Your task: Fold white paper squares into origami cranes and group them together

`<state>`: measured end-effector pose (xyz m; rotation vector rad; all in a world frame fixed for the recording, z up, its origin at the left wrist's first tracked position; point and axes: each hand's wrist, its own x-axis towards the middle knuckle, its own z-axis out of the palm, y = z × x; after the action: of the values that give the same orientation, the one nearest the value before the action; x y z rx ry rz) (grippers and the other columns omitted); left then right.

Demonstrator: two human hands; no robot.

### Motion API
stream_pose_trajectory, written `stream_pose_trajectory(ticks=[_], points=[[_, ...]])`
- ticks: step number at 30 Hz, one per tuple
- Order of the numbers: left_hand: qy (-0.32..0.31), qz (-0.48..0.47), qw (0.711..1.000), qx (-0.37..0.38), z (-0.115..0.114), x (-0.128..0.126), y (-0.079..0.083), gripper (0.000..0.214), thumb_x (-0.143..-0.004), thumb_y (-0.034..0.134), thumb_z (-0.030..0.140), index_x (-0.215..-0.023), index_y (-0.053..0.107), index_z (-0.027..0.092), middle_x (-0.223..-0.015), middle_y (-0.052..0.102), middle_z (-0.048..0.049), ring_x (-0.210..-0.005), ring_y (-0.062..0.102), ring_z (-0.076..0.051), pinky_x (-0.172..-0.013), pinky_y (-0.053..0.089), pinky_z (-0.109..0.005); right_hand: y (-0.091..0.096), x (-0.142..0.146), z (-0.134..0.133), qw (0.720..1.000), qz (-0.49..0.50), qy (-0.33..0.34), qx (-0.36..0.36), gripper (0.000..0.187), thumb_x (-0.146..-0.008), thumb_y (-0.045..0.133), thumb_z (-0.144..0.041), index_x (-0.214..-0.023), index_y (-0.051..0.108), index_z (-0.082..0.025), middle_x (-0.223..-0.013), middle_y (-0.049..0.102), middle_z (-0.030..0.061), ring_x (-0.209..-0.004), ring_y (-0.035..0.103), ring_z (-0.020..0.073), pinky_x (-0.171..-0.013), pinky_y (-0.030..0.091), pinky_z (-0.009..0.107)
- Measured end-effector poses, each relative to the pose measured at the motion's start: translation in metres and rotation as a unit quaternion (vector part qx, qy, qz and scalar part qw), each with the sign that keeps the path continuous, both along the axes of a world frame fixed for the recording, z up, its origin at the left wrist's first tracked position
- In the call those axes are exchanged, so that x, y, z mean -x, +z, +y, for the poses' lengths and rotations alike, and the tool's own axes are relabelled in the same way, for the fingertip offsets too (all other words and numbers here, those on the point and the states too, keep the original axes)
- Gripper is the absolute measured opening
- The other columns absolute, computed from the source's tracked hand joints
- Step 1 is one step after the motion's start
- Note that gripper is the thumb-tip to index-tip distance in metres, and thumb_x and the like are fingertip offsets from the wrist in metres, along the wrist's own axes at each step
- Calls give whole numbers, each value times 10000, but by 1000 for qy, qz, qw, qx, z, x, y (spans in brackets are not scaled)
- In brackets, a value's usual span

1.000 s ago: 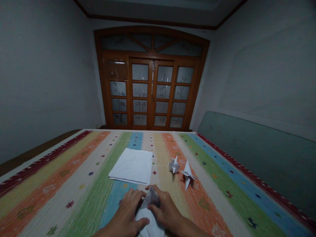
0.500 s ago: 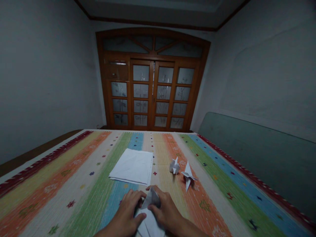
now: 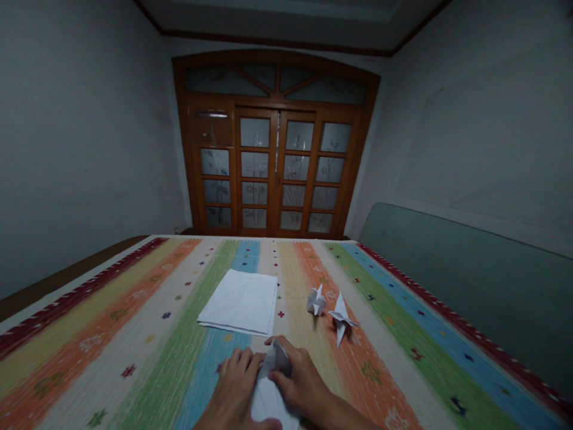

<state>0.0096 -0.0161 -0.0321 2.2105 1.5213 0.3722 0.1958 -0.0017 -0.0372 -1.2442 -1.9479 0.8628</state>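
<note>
Two hands (image 3: 235, 385) (image 3: 301, 379), folded white paper (image 3: 271, 403) between them, seemingly pinched

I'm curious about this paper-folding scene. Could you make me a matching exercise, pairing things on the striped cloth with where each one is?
Things:
1. Left hand
2. Right hand
3. Stack of white paper
4. Pointed origami bird

Places:
A. On the orange stripe
B. On the right side of the folded paper
C. Lying flat across the green stripe and blue stripe
D. On the left side of the folded paper

Pairs: 1-D, 2-B, 3-C, 4-A
</note>
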Motion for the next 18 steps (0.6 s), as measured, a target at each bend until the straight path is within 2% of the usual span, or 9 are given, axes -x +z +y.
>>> stream_pose_trajectory(ticks=[4,7,10,14,18], points=[[6,15,999,-28,-1,-1,-9,997,-513,923,431,-1405,592,133,-1360,607,-217,-1258,479,-478,-1077,332,-578,-3,0,0,1000,-7,-5,1,539,-753,664,-97,-1282,633,-196,-1016,769,59,-896,698,249,-817,497,308],[-2,21,998,-65,0,0,-24,989,-563,877,474,-1436,564,129,-1332,618,-220,-1226,505,-482,-1067,344,-582,-5,1,1,1000,-10,-12,2,533,-750,676,-100,-1272,639,-201,-1000,765,54,-882,693,246,-802,489,305],[1,27,996,-90,2,2,-39,846,-666,793,370,-1447,547,154,-1306,631,-200,-1201,521,-462,-1054,364,-569,-5,1,2,1000,-10,-12,1,526,-760,675,-105,-1273,638,-211,-1036,765,55,-914,694,248,-822,487,306],[12,25,995,-97,1,1,-55,883,-611,714,160,-1471,512,166,-1352,608,-186,-1238,486,-467,-1078,336,-587,-5,1,2,1000,-12,-9,-3,536,-758,662,-91,-1278,630,-217,-1025,771,47,-911,695,248,-823,491,301],[13,4,996,-83,-1,1,-54,867,-612,663,96,-1464,511,155,-1372,600,-191,-1265,482,-453,-1101,319,-592,-5,1,2,1000,-8,-7,-6,534,-753,649,-77,-1273,628,-195,-1032,773,60,-915,696,253,-831,497,311]])
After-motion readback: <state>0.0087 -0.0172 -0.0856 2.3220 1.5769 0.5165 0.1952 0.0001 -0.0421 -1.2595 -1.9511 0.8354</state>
